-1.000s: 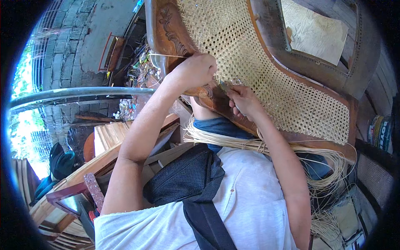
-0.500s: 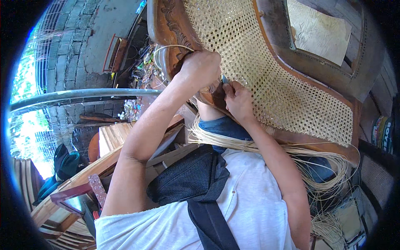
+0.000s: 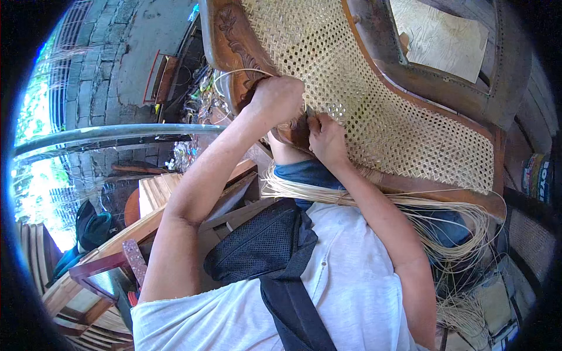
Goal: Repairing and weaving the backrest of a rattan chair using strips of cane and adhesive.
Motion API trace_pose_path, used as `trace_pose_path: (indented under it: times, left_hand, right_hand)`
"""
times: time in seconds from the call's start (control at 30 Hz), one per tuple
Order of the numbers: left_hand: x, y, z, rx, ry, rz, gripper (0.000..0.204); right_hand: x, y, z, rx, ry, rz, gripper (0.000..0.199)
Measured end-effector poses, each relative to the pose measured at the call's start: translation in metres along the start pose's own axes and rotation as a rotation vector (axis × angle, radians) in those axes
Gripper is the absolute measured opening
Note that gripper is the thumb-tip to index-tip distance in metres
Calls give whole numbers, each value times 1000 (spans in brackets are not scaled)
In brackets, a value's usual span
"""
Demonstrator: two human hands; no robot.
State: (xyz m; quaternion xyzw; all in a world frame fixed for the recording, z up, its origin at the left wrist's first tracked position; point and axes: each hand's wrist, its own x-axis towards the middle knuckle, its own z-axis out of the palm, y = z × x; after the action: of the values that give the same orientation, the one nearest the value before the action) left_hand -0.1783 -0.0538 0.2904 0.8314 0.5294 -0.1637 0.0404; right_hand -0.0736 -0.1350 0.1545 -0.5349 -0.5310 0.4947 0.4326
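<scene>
Woven cane webbing (image 3: 404, 131) fills a carved brown wooden frame (image 3: 237, 41) of a chair, tilted across my lap. My left hand (image 3: 280, 99) is closed at the frame's left edge, where the webbing meets the carving; its fingertips and whatever they hold are hidden. A pale cane strand (image 3: 231, 71) loops out left of that hand and disappears behind it. Close beside it, my right hand (image 3: 328, 142) pinches a small grey metal tool (image 3: 311, 113), its tip against the webbing's border. The tool's exact kind does not show.
A bundle of loose cane strands (image 3: 462, 228) lies across my lap and hangs to the right. Another leather-edged frame (image 3: 445, 88) stands at upper right. A metal pipe (image 3: 123, 132) crosses on the left, above stacked wooden pieces (image 3: 161, 190). A can (image 3: 535, 175) stands at far right.
The chair frame and both hands have shifted slightly left in view. My right hand has tipped the small tool a little, and less of its blade shows.
</scene>
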Motion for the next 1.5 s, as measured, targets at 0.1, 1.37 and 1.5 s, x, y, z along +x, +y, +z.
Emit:
trace_pose_path:
  times: [0.1, 1.37, 1.5]
  left_hand:
    - [2, -2, 1, -30, -22, -21, 17]
    - [-3, 9, 21, -69, 63, -88, 14]
    - [-6, 2, 15, -160, 92, -77, 16]
  right_hand:
    - [0, 0, 0, 60, -53, 89, 22]
    - [34, -29, -56, 163, -580, 493, 28]
    - [31, -23, -59, 182, -553, 453, 29]
